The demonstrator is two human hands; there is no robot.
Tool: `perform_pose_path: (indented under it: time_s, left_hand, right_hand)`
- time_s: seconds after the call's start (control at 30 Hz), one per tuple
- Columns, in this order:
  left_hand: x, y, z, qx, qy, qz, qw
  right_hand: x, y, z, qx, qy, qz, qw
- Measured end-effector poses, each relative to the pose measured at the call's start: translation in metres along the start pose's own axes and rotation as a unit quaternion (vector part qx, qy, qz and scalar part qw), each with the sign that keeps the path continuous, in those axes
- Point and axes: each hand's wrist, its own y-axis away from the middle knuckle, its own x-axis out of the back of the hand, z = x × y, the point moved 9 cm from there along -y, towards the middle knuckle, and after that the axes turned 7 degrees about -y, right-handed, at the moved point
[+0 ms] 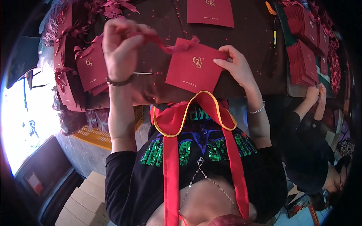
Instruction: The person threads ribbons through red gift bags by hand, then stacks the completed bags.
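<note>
A red square card [184, 71] with a gold emblem lies slightly turned on the dark tablecloth in front of me. My right hand [237, 66] grips its right corner, thumb on top and fingers beneath the edge. Raised to the left of the card, my left hand [124, 45] is closed on a dark red ribbon [160, 43]. The ribbon runs slackly from those fingers to the card's top edge, where a short end sticks up. How the ribbon is fastened there is too small to make out.
Red cards with ribbon bows [89, 69] are stacked at the left. Another red card [210, 13] lies at the far edge. Right of centre are an orange-handled tool [270, 8] and a yellow one [275, 37]. Card stacks [301, 62] stand at the right, near a co-worker's hands [316, 94].
</note>
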Motion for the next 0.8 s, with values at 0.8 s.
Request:
perform_pose_path:
  time_s: [0.8]
  left_hand:
    - [-0.077,0.045,-0.089,0.039,-0.465,-0.072,0.882]
  right_hand:
    - [-0.016,-0.007,-0.005,0.082,0.0,0.025,0.996]
